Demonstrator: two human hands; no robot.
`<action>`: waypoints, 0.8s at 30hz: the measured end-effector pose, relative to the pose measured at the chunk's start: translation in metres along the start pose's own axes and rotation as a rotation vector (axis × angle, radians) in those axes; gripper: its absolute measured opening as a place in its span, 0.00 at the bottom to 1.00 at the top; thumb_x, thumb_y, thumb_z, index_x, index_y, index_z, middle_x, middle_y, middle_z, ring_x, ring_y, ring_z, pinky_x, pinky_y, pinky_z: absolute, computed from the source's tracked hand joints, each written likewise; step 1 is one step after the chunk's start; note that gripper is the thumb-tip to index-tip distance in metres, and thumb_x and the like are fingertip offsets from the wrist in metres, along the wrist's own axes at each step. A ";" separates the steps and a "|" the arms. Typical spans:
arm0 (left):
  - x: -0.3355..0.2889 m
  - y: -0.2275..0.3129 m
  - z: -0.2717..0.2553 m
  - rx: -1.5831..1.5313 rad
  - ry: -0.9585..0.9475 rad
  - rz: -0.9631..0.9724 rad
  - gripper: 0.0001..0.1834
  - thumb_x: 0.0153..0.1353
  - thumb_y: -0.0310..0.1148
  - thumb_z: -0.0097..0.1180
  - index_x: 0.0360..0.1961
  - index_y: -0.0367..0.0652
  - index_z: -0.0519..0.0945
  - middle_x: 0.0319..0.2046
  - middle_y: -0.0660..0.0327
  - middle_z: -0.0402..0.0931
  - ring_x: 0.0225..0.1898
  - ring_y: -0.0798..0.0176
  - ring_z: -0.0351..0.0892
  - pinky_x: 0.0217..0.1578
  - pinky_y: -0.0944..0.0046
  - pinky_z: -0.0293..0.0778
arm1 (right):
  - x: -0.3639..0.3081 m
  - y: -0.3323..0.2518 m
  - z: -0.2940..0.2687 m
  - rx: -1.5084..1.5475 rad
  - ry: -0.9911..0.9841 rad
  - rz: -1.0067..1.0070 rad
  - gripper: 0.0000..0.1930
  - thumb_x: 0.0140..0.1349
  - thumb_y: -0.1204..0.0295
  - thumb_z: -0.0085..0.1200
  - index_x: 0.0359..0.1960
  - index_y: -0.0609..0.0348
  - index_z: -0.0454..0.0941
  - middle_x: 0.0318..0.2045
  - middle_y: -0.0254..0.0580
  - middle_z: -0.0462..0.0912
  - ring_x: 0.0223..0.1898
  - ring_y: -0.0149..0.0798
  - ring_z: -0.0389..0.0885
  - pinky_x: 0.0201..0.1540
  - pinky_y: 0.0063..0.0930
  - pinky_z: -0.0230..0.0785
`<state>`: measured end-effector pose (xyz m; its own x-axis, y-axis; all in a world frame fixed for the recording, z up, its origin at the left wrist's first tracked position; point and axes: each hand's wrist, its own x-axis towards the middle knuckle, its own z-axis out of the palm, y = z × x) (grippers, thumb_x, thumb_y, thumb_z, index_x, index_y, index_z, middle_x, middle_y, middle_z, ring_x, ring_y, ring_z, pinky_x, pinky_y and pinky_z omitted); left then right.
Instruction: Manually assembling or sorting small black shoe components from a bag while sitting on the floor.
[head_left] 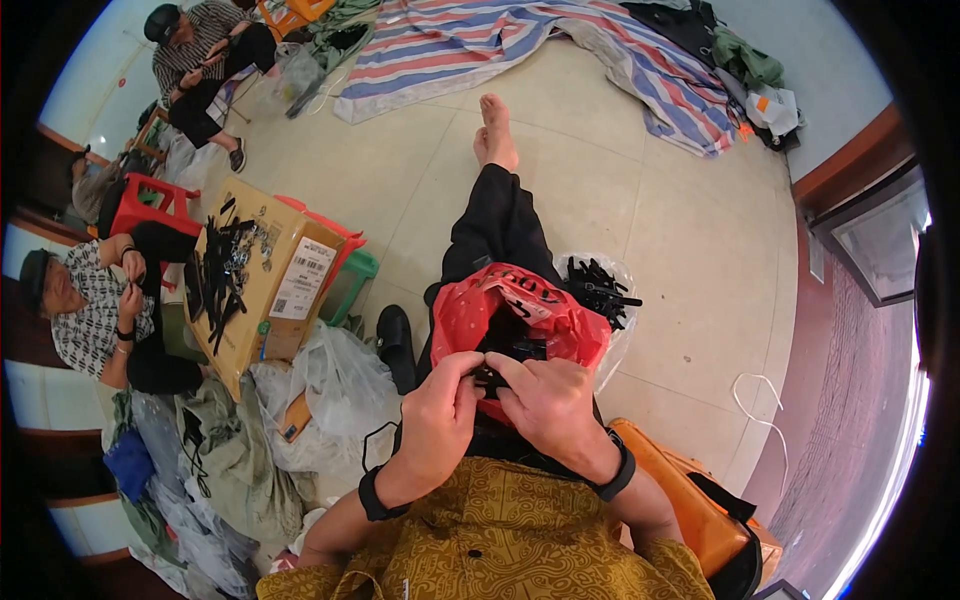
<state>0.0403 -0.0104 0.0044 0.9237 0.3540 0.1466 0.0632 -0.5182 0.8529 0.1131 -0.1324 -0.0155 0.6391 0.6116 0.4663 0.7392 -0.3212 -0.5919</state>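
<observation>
Over my lap, my left hand (438, 415) and my right hand (548, 398) meet with thumbs and fingertips closed. Between them they pinch a small black piece (486, 378) with tiny light specks; my fingers cover most of it, so its exact kind is hidden. A red plastic bag (580, 340) lies open on my lap just beyond my hands. Dark pieces (528, 349) show inside its mouth. To the right of my legs, a clear plastic bag (622, 350) holds many black strap-like pieces (596, 290).
At left stands a cardboard box (285, 275) topped with black strips and shiny bits. Nearby are a green stool (356, 280), a black shoe (396, 345) and clear bags (335, 385). People sit at left. A striped sheet (470, 45) lies ahead; an orange seat (680, 490) is at right.
</observation>
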 end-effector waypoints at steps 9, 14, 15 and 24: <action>0.005 -0.001 -0.002 -0.019 0.035 -0.036 0.10 0.51 0.16 0.48 0.35 0.36 0.73 0.26 0.56 0.74 0.25 0.66 0.77 0.25 0.70 0.71 | 0.002 -0.001 -0.002 0.315 -0.129 0.286 0.19 0.43 0.69 0.59 0.40 0.58 0.74 0.26 0.44 0.78 0.23 0.41 0.78 0.24 0.28 0.69; 0.005 -0.003 -0.002 -0.059 0.045 -0.065 0.10 0.50 0.16 0.50 0.34 0.36 0.73 0.27 0.56 0.74 0.26 0.65 0.77 0.25 0.70 0.71 | 0.005 0.002 0.000 0.416 -0.173 0.354 0.18 0.44 0.69 0.58 0.39 0.60 0.73 0.26 0.46 0.78 0.25 0.42 0.78 0.25 0.28 0.70; 0.005 -0.004 -0.002 -0.048 0.053 -0.057 0.10 0.49 0.16 0.50 0.34 0.36 0.73 0.27 0.56 0.74 0.26 0.63 0.77 0.26 0.70 0.71 | 0.005 0.003 0.001 0.435 -0.164 0.348 0.18 0.44 0.70 0.58 0.39 0.60 0.73 0.26 0.46 0.78 0.25 0.42 0.78 0.25 0.27 0.70; 0.009 -0.005 0.001 0.326 0.125 0.282 0.11 0.46 0.15 0.50 0.33 0.37 0.73 0.29 0.51 0.74 0.27 0.54 0.77 0.26 0.64 0.72 | 0.004 -0.002 0.020 0.137 0.052 0.137 0.18 0.39 0.74 0.57 0.37 0.56 0.75 0.22 0.40 0.79 0.19 0.38 0.76 0.21 0.28 0.68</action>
<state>0.0490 -0.0056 0.0010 0.8705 0.2446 0.4270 -0.0502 -0.8190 0.5716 0.1103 -0.1151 -0.0256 0.7446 0.5294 0.4065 0.6108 -0.2950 -0.7347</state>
